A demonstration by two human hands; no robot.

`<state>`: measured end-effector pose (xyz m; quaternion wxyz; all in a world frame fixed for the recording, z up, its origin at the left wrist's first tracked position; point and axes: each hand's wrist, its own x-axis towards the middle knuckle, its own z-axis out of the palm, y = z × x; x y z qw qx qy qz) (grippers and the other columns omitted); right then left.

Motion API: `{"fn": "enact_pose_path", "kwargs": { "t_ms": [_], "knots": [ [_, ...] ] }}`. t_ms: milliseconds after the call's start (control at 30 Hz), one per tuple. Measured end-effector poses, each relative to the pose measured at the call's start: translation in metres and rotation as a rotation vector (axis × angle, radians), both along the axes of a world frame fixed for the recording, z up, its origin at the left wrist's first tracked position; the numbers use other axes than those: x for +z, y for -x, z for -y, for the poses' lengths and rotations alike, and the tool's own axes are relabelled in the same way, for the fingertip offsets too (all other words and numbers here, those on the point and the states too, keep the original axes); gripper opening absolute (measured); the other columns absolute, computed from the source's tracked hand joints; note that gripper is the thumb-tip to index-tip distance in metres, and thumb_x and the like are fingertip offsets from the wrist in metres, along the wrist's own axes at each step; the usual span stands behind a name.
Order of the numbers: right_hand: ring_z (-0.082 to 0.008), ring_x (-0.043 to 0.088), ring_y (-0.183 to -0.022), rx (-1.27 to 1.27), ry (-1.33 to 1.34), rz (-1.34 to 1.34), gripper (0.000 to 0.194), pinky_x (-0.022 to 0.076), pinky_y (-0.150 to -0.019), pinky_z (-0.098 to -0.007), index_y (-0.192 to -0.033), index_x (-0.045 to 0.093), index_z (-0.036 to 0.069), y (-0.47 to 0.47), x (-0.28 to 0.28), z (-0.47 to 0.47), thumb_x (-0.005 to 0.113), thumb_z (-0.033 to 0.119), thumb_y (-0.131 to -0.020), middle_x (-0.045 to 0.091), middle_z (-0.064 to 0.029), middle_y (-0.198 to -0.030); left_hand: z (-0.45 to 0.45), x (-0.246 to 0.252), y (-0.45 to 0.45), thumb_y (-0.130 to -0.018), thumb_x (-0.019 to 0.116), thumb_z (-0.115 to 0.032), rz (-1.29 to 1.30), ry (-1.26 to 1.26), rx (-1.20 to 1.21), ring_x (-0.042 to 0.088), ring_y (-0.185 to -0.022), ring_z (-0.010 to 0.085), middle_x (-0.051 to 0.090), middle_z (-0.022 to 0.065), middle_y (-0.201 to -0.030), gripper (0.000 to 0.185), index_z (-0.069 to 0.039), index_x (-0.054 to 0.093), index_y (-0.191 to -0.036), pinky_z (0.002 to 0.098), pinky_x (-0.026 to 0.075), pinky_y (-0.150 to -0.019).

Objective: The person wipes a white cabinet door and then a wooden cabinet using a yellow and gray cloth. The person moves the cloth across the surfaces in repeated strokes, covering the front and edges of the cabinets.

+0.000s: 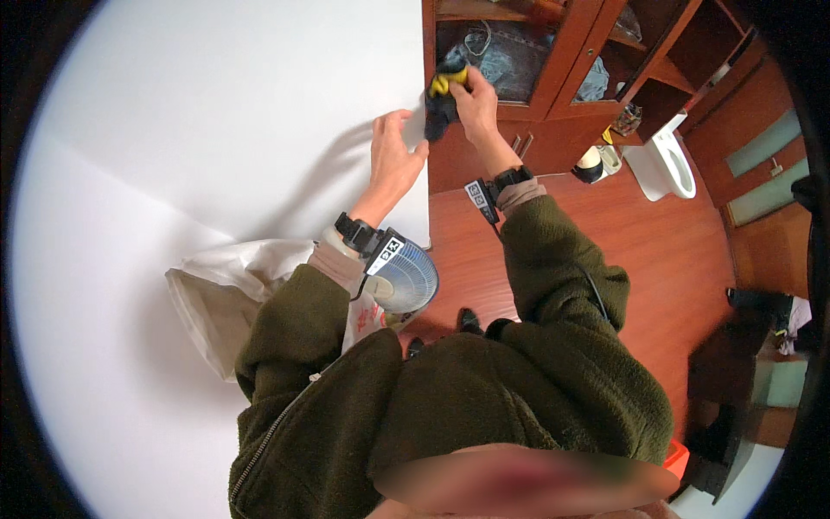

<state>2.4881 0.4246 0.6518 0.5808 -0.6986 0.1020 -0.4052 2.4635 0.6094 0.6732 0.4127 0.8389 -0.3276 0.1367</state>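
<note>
My right hand [476, 107] is raised in front of a wooden cabinet [543, 78] with glass doors. Its fingers pinch the yellow part of a black-and-yellow item [441, 120], whose dark part hangs below. Blur keeps me from telling exactly what the item is. To its left, my left hand [392, 159] holds nothing, its fingers apart and slightly bent. That hand is close to the outer edge of a white wall [292, 110] and casts a shadow on it.
Below my left forearm are an electric fan [405, 279] and a large white sack [227, 272]. On the reddish wood floor [470, 259], a white toilet [671, 162] stands at the right. An orange-red container [676, 458] is at the lower right.
</note>
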Motion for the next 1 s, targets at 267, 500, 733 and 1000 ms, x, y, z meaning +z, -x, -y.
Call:
{"fn": "enact_pose_path", "kwargs": {
  "t_ms": [267,500,733,1000],
  "knots": [
    [-0.0109,0.06,-0.086,0.376,0.039,-0.108,0.028,0.0495,-0.076,-0.025,-0.111,0.065,0.001,-0.029,-0.035,-0.006,0.061,-0.003,-0.083,0.066,-0.0012,-0.094,0.007,-0.031,0.002,-0.078,0.074,-0.011,-0.2,-0.124,-0.01,0.062,-0.106,0.0262,0.055,0.0135,-0.116,0.045,-0.006,0.057,-0.119,0.0355,0.055,-0.076],
    [-0.0116,0.061,-0.084,0.651,-0.156,-0.086,0.024,0.0498,-0.079,-0.0263,-0.108,0.064,0.0,-0.071,-0.021,-0.041,0.063,-0.003,-0.084,0.066,-0.0031,-0.092,-0.011,-0.051,-0.005,-0.077,0.073,-0.003,-0.348,-0.004,0.161,0.061,-0.108,0.0265,0.047,0.0149,-0.126,0.051,-0.004,0.052,-0.124,0.0347,0.055,-0.078],
    [-0.0239,0.069,-0.092,0.602,-0.08,0.03,0.031,0.0515,-0.081,-0.0343,-0.11,0.067,0.005,-0.093,-0.037,-0.089,0.066,0.003,-0.078,0.07,-0.0172,-0.095,-0.043,-0.078,-0.022,-0.077,0.075,-0.006,-0.392,0.14,0.212,0.062,-0.104,0.0259,0.048,0.0179,-0.126,0.058,-0.003,0.047,-0.128,0.0349,0.054,-0.079],
    [-0.0163,0.064,-0.085,0.781,-0.632,-0.186,0.021,0.0522,-0.079,-0.0303,-0.099,0.066,0.004,-0.112,-0.075,-0.092,0.067,-0.004,-0.079,0.068,-0.0057,-0.093,-0.029,-0.096,-0.042,-0.079,0.073,0.002,-0.384,0.317,0.146,0.058,-0.108,0.0233,0.04,0.0178,-0.136,0.08,-0.007,0.027,-0.145,0.0344,0.053,-0.088]
  ]
}}
